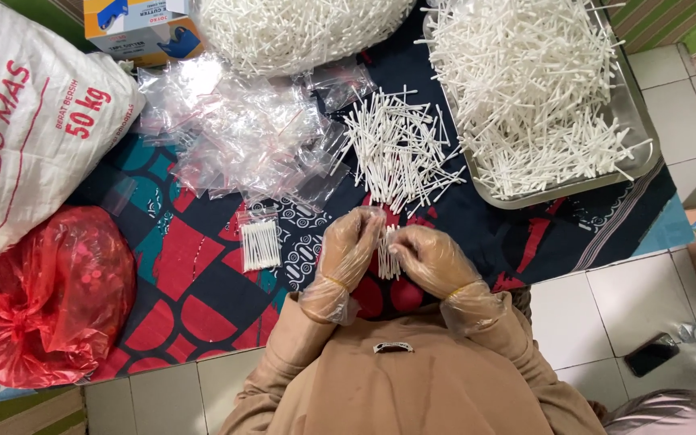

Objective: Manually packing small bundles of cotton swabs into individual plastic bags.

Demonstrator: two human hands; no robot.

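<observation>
White sticks (388, 259) form a small upright bundle held between your two gloved hands, directly above the patterned cloth (195, 282) and close to your body. Your left hand (350, 248) is closed around the bundle's left side; your right hand (432, 259) is closed against its right side, fingertips pinching. Keep the sticks parallel and their ends level before you release any pressure; a loose grip will likely let them fan out. Square the bundle with light taps rather than squeezing, since the thin plastic gloves may slip.

Each stick is thin, straight, plain white and of uniform length. A loose pile of the same sticks (400, 149) lies just ahead of your hands. A metal tray (638, 145) further right holds a larger heap. Empty clear bags (235, 133) lie to the left, and one filled bag (260, 244) rests beside your left hand.
</observation>
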